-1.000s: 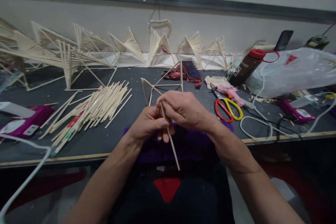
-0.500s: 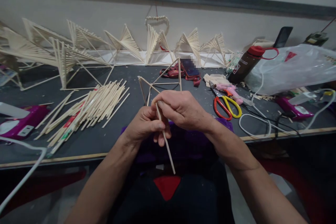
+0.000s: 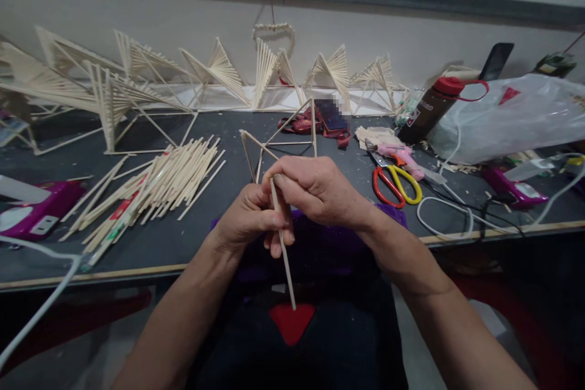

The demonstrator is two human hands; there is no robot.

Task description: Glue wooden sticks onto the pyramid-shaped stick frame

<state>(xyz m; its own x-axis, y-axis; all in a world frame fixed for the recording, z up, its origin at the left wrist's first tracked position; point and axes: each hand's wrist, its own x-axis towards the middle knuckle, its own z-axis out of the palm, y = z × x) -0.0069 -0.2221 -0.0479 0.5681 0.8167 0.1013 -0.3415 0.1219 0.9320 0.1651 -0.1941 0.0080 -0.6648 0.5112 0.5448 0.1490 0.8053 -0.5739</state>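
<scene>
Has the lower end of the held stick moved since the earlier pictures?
Yes, leftward: the stick now ends at the top middle of the red triangle, no longer near its right corner.

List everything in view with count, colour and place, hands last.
Sticks: many, pale, left
Models: at least seven, pale, back and left
Frame: one, pale, beyond hands
Held stick: one, pale, centre
Scissors: one, red and yellow, right
Glue gun: one, pink, by scissors
Bottle: one, brown and red, right
Bag: one, whitish, right
Boxes: two, purple, both sides
Lanyard: one, red, back centre
Card: one, dark blue, beside lanyard
Slab: one, black, behind bottle
Heart: one, pale, on wall
Cables: several, white and black, sides
Table: one, dark grey, centre
Wall: one, grey, back
Left hand: one, bare, centre
Right hand: one, bare, centre
</scene>
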